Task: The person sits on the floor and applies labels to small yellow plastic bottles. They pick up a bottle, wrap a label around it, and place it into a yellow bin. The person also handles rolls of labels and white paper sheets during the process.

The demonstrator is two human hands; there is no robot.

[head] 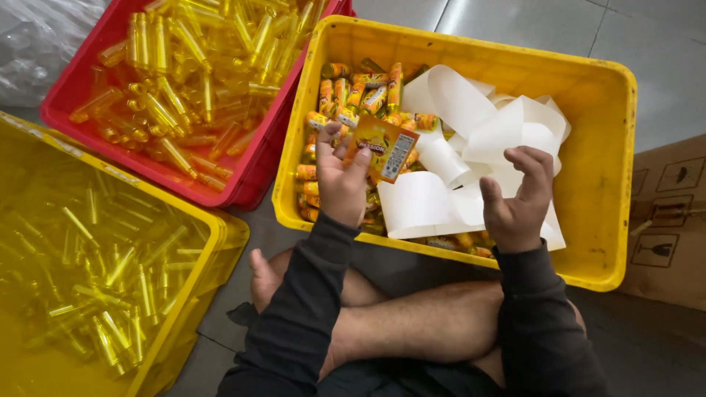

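Floor first: grey tiled floor (pixel 662 44), person sitting cross-legged on it, no counter.

Three bins. Translucent yellow plastic crate (pixel 213 242) at their left, bare yellow tubes inside. Red plastic crate (pixel 73 103) behind it, more clear yellow tubes. Opaque yellow plastic crate (pixel 610 132) straight ahead, holding orange-labelled tubes (pixel 360 92) on its left side and curls of white backing paper (pixel 471 140) on the right. Brown cardboard box (pixel 669 220) at far right, clear plastic bag (pixel 37 37) top left.

Left hand (pixel 340 180) pinches a small orange printed sticker label (pixel 382 147) by its edge, held over the labelled tubes. Right hand (pixel 518 198) is spread and empty, fingers curled loosely above the paper.

My read on technique: keep the grip on the label's edge only, adhesive off the fingers, label flat not curling. Square it before pressing down.
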